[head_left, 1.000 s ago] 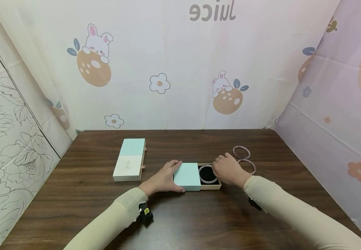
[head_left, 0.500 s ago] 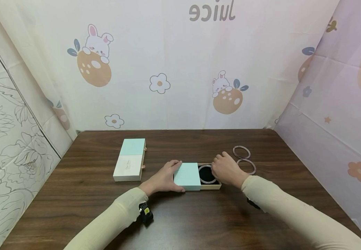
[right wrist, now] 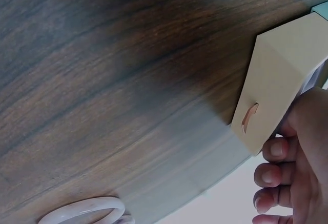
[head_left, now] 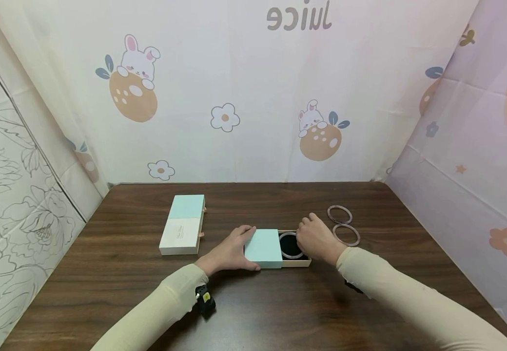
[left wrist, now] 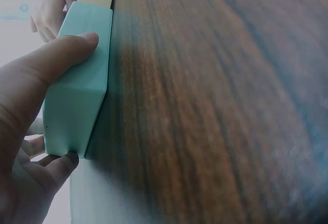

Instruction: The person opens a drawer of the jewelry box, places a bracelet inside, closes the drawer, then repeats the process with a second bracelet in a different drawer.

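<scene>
My left hand [head_left: 229, 249] grips the mint-green sleeve [head_left: 263, 248] of a small box, thumb on the near side and fingers on the far side. In the left wrist view, the thumb lies along the sleeve [left wrist: 77, 88]. From its right end projects a cream drawer [head_left: 296, 263] with a black lining and a copper pull tab [right wrist: 249, 117]. A pale lilac bangle [head_left: 292, 257] lies in the drawer. My right hand [head_left: 319, 240], fingers curled, holds the bangle's right side and hides it. In the right wrist view, its fingers [right wrist: 277, 149] sit right at the drawer's edge.
Two more bangles lie on the table behind the right hand: one farther back [head_left: 351, 214], one nearer [head_left: 359, 236]. A closed mint-and-cream box [head_left: 182, 224] with copper tabs stands at the left. A printed curtain [head_left: 253, 146] hangs behind the table [head_left: 253, 312].
My right hand has shifted slightly left, with its wrist drawn a little nearer, uncovering more of the nearer loose bangle. The bangle in the drawer has barely moved; my left hand stays on the sleeve.
</scene>
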Demonstrator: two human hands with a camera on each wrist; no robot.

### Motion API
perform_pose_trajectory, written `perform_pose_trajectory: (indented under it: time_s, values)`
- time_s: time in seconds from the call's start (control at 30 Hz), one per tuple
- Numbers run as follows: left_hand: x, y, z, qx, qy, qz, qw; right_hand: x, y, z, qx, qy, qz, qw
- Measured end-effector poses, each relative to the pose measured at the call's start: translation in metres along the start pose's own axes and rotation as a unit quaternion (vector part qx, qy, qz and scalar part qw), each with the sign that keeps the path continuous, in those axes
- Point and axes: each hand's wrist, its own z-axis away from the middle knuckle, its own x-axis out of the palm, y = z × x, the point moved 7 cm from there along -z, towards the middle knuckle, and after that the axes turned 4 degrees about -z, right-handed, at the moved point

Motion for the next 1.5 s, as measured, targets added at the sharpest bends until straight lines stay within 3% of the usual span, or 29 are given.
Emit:
perform_pose_trajectory:
  time_s: [0.27, 0.57, 0.73, 1.07, 1.3, 1.5]
  values:
    - [0.000, 0.001, 0.000, 0.001, 0.000, -0.001, 1.0000, 0.003, -0.002, -0.002, -0.001, -0.024, 0.016, 1.000]
    - [0.000, 0.001, 0.000, 0.003, 0.002, -0.004, 1.0000, 0.000, -0.001, -0.001, 0.003, 0.020, -0.011, 1.000]
    - [0.000, 0.000, -0.001, 0.002, 0.002, -0.002, 1.0000, 0.004, 0.007, 0.004, 0.035, 0.034, -0.068, 0.996]
    - [0.001, -0.001, -0.001, -0.005, 0.000, -0.005, 1.0000, 0.006, 0.029, 0.021, 0.108, 0.069, -0.203, 0.971]
    - [0.001, 0.000, -0.001, -0.004, 0.000, -0.004, 1.0000, 0.022, 0.034, 0.032, 0.154, 0.013, -0.249, 0.956]
    - [0.001, 0.000, -0.002, -0.003, -0.001, -0.010, 0.9999, 0.032, 0.032, 0.041, 0.154, -0.019, -0.294, 0.943]
